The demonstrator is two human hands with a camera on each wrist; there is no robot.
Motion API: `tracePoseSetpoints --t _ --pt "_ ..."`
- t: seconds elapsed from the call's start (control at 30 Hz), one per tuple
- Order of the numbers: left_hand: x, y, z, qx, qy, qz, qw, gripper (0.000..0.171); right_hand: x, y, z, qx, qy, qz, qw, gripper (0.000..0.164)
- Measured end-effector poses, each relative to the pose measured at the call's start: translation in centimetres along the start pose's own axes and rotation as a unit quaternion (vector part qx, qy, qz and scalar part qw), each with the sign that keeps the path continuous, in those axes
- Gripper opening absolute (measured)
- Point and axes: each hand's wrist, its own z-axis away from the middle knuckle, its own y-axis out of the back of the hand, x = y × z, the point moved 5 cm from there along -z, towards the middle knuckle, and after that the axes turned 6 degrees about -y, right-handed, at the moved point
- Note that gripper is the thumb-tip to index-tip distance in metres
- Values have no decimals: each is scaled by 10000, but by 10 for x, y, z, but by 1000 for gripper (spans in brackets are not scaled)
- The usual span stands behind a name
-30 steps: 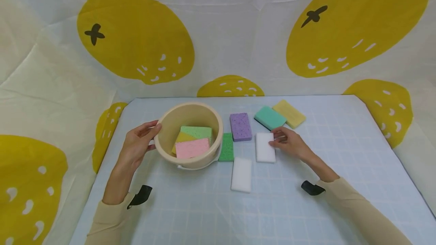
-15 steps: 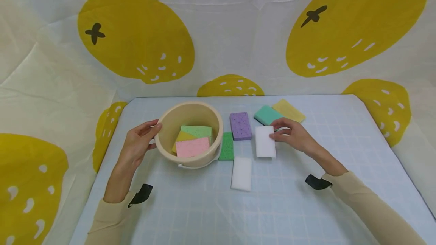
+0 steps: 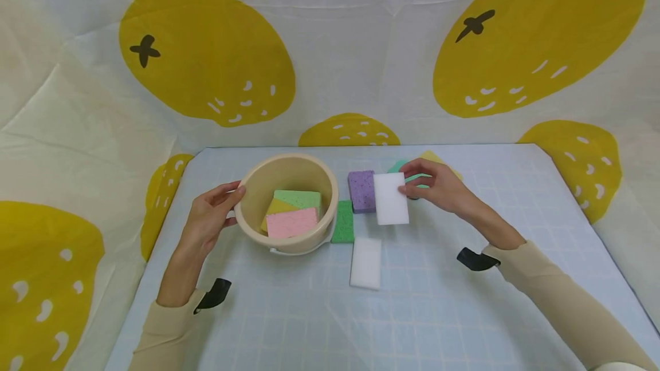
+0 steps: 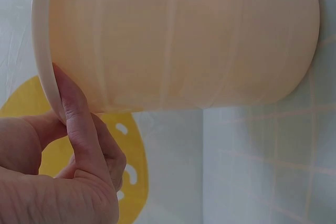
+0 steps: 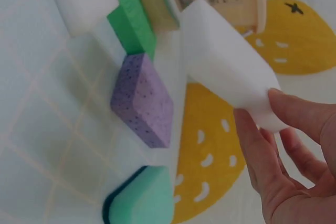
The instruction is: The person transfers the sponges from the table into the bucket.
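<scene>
My left hand point(image 3: 208, 216) pinches the rim of a cream bucket point(image 3: 283, 170) at its left side; the left wrist view shows thumb and fingers on either side of the bucket's lip point(image 4: 46, 77). Inside lie a pink sponge point(image 3: 291, 223), a yellow sponge point(image 3: 277, 206) and a light green sponge point(image 3: 304, 199). My right hand point(image 3: 435, 185) pinches a white sponge point(image 3: 391, 202) by its edge, raised above the table. In the head view this sponge overlaps part of a purple sponge point(image 3: 360, 192). The right wrist view shows thumb and fingers on the white sponge's point(image 5: 226, 61) end.
A green sponge point(image 3: 342, 222) lies against the bucket's right side. Nearer the front lies a second white sponge point(image 3: 366, 263). Behind my right hand are a teal sponge point(image 5: 147, 198) and a yellow sponge point(image 3: 433, 157). The bucket's white handle point(image 3: 301, 253) hangs down in front.
My right hand has lifted the white sponge off the table and carried it up and to the left. The left hand and bucket have stayed in place.
</scene>
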Motion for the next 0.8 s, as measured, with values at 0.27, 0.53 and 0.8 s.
tracePoseSetpoints --t 0.27,0.53,0.8 --pt "0 0 0 -34 -51 25 10000 68 -39 0 -11 -126 339 47 9993 42" --pt "0 0 -1 -14 -14 4 10000 68 -70 -8 -27 -312 750 -85 9967 42" --pt "1 -1 -1 15 65 -16 10000 67 -100 -16 -40 -458 819 -124 9955 42"
